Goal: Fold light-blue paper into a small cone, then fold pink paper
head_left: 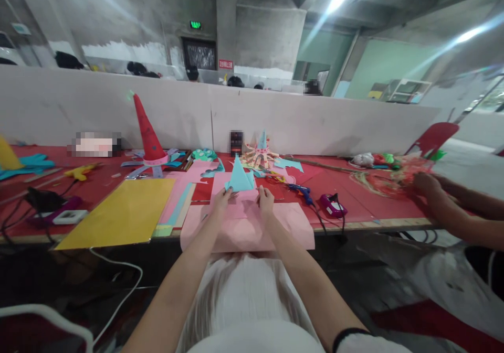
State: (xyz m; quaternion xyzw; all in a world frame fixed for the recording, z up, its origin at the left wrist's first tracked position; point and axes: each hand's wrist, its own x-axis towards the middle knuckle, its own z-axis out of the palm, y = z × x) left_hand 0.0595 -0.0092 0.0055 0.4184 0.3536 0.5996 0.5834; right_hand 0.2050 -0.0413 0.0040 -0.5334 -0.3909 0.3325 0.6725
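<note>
Blue paper (239, 178), pinched
My left fingers (227, 193) hold its corner; right fingers (260, 191): grip I cannot tell. Pink paper (244, 240) overhangs counter's (366, 195) front edge.

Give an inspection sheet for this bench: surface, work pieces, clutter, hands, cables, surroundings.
Surface: red tabletop, partly under pink paper
Work pieces: pointed blue paper, above pink paper
Clutter: yellow sheet, red cone, blue glue gun, yellow glue gun
Hands: left hand pinches blue paper's left corner; right hand near its right side, contact unclear
Cables: black cable from blue glue gun; white cable below tabletop edge
Surroundings: white partition behind; another person's hand at right
</note>
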